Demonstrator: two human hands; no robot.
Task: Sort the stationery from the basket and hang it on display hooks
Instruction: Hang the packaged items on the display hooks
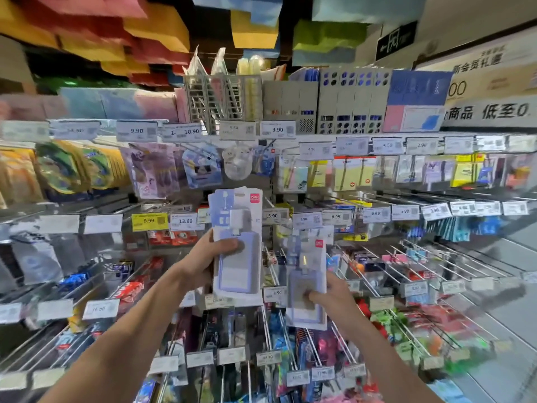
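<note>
Card-holder packs (236, 228), a fanned stack of them, stand upright in the left hand (203, 257). Its fingers wrap behind the stack and its thumb presses across the front, holding it up before the middle of the display. One more of the same kind, a single pack (306, 286), is pinched at its lower half by the right hand (331, 295), thumb on the front and fingers behind. It sits lower than the stack, to its right and apart from it.

Both lie with the long axis vertical and the header card up, so the hanging end points away from the fingers. The single pack looks nearer to the display hooks (374, 257), which jut out toward the camera to the right of the centre post (271, 181). My judgement is that the right hand does the hanging while the left hand keeps the supply.

Each pack is a white card with a red brand mark at the top corner. It carries a pale lilac sleeve with a small white clip above it. The single pack is blurred, so I cannot make out its hang hole or which hook it is meant for. Price tags (274, 295) sit on the hook ends. No basket is in view.
</note>
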